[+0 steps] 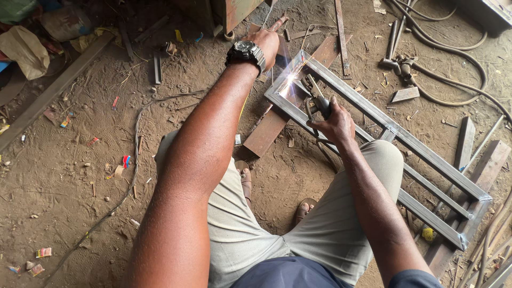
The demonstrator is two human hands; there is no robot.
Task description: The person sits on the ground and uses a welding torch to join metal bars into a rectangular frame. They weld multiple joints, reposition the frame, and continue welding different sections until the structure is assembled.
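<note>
Our right hand [332, 124] is clenched round the electrode holder [316, 100], its rod tip burning a bright arc [291, 81] at the far corner of the steel frame [373, 120], which lies flat on the dirt floor [80, 176] in front of our knees. Our left hand [266, 42], a watch [245, 52] on its wrist, reaches past that corner; its fingers curl down near a rusty plate [269, 130] under the frame, but we cannot tell whether they grip anything.

To weld this corner well, we judge it best to keep the arc short, hold the rod at a steady lean, and move evenly along the joint, with the left hand pressing the frame still and clear of the sparks.

Small red and yellow wrapper scraps [42, 252] lie at the lower left of the floor, another red and blue scrap [126, 160] sits at mid left, and a crumpled tan bag [24, 49] rests at the upper left. Cables [453, 53] loop at the upper right.
</note>
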